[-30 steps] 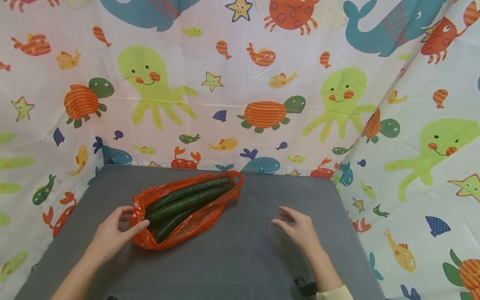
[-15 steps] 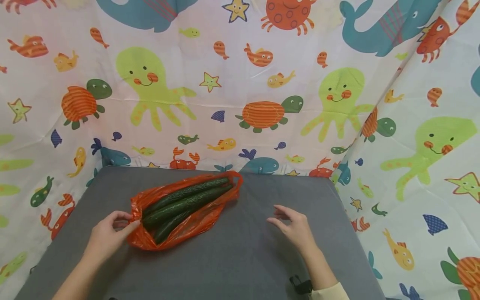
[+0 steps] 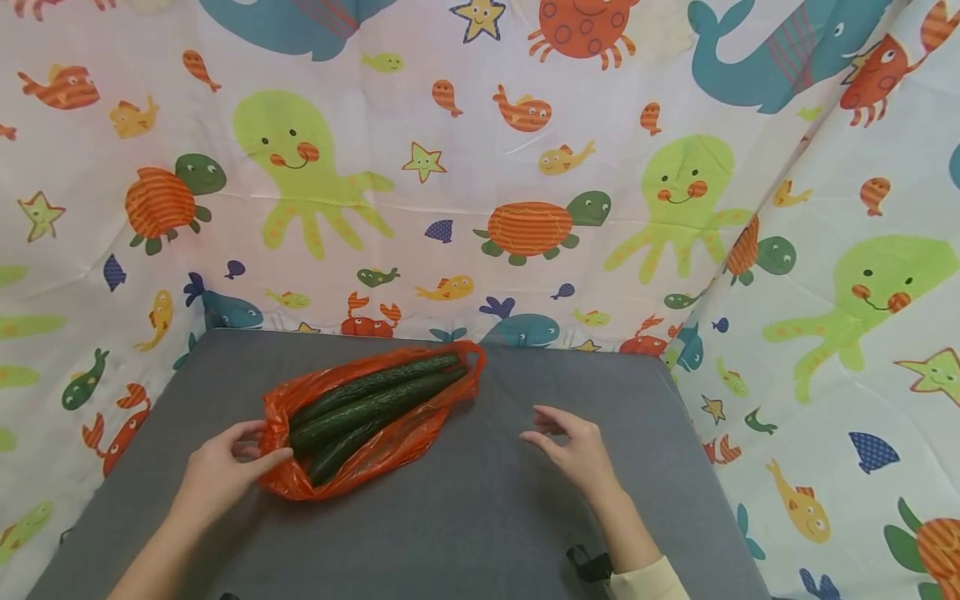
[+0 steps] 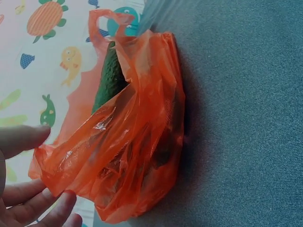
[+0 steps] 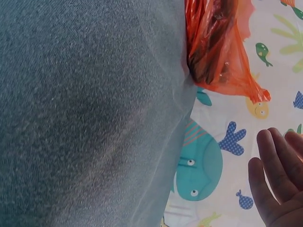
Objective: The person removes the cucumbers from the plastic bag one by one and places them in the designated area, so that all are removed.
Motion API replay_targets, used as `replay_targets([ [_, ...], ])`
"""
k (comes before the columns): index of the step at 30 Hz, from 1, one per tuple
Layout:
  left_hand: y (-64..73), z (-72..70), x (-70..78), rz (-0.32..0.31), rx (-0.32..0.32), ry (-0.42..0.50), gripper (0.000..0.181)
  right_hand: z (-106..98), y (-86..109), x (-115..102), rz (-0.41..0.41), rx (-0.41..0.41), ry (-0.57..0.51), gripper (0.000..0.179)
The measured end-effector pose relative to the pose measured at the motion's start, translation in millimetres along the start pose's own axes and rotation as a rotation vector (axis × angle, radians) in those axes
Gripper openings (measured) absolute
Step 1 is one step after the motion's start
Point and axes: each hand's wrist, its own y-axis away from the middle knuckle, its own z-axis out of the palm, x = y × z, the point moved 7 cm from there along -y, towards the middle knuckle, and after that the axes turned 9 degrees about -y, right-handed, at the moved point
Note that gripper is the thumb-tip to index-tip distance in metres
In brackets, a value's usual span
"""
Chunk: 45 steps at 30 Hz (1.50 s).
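Observation:
An orange plastic bag [image 3: 408,446] lies on the grey table with three long, dark green cucumbers [image 3: 378,413] in it. One loop handle points to the back right; the other end gapes toward my left hand [image 3: 217,475]. That hand is at the bag's near-left end, thumb over the mouth and fingers along the outer side. In the left wrist view, the thumb [image 4: 26,139] and fingers [image 4: 42,203] stand apart on either side of the plastic edge [image 4: 42,161]. My right hand [image 3: 573,446] hovers right of the bag, loosely bent, holding nothing.
The grey cloth-covered table [image 3: 420,542] ends at a white curtain [image 3: 465,242] printed with sea animals, which closes off the back and both sides. A black strap [image 3: 588,564] hangs near the right wrist, beside a pale yellow sleeve [image 3: 648,582].
My right hand has drifted a little leftward toward the bag. My left thumb drew back to the bag's rim and then moved slightly inward again. The bag and cucumbers have barely moved.

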Motion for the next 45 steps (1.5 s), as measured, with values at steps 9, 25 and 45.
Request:
replay_targets([
  [9, 1.7, -3.7, 2.7, 0.043, 0.098, 0.026, 0.072, 10.8, -2.9, -3.1, -0.011, -0.016, -0.030, 0.044],
  [25, 4.1, -6.1, 1.1, 0.047, 0.100, 0.031, 0.062, 34.2, -13.0, -10.0, -0.041, -0.064, -0.063, 0.044],
  [45, 2.8, -5.7, 8.1, 0.052, 0.125, 0.049, 0.058, 53.7, -26.9, -18.3, -0.049, -0.079, -0.110, 0.048],
])
